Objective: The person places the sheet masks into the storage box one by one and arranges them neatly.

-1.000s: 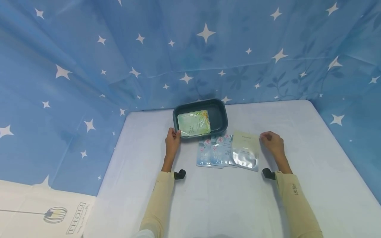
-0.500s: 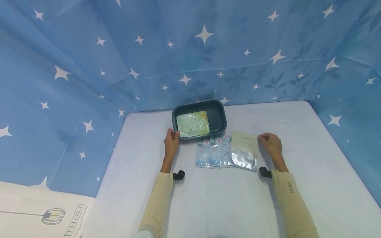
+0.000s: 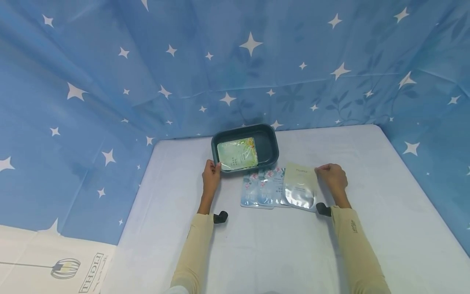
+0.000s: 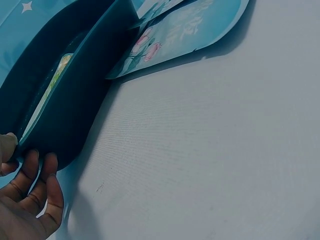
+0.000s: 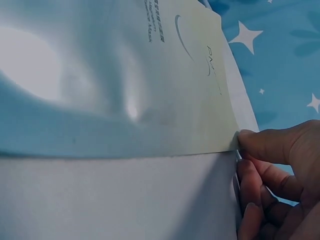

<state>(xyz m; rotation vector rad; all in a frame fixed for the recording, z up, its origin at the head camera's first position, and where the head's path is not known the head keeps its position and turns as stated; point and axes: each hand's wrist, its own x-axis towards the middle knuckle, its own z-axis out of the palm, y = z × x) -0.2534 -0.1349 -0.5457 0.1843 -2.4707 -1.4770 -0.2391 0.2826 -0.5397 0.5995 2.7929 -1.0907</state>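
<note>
At the back of the table a dark green plastic basin holds a green sheet mask packet. My left hand grips the basin's near left corner; in the left wrist view, the thumb is at the rim and fingers lie against the outer wall. A pale yellow and silver sheet mask packet lies right of the basin. My right hand pinches its upper right corner. The right wrist view shows the thumb above that packet's corner, with curled fingers beneath.
Two blue floral sheet mask packets overlap on the white tablecloth, partly under the yellow and silver one. The left one reaches the basin's front wall. A blue star-patterned curtain rises behind the table.
My right hand has shifted slightly left onto the corner of the yellow and silver packet, and its forearm has swung left. My left hand stays on the basin. The view drifts a little.
</note>
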